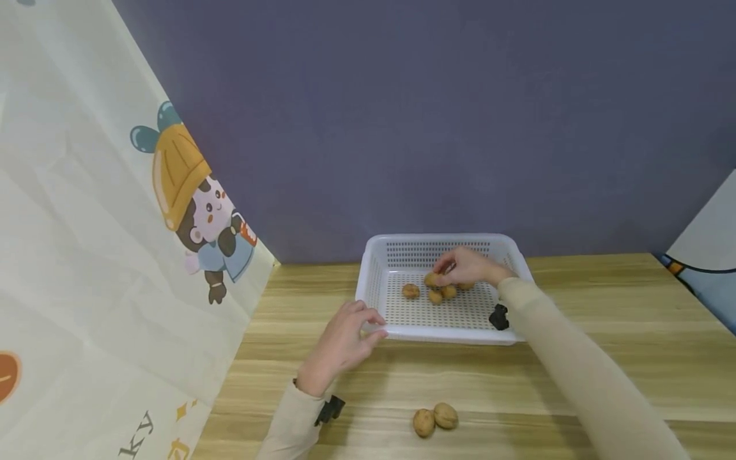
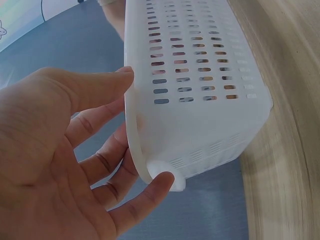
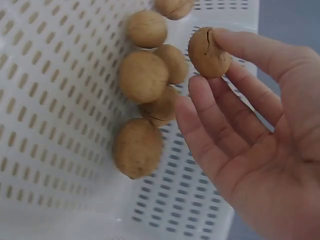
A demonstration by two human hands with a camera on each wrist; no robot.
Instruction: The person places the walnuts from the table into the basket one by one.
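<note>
A white plastic basket (image 1: pixel 448 333) with slotted walls stands on the wooden table. At its front left corner my left hand (image 1: pixel 345 338) pinches the rim, the thumb (image 2: pixel 107 87) on the near side and the fingers behind it. Over the basket my right hand (image 1: pixel 468 267) holds a walnut (image 3: pixel 210 55) between thumb and fingertips. This walnut has a dark crack in its shell. Several more walnuts (image 3: pixel 144 76) lie grouped on the basket floor under that hand, and one walnut (image 1: pixel 411 291) sits a little to their left.
Two walnuts (image 1: pixel 445 416) lie side by side on the wooden table (image 1: pixel 494 383), in front of the basket. A dark blue-grey wall (image 1: pixel 425 128) rises close behind it. To the left hangs a white sheet (image 1: pixel 75 191) with cartoon prints.
</note>
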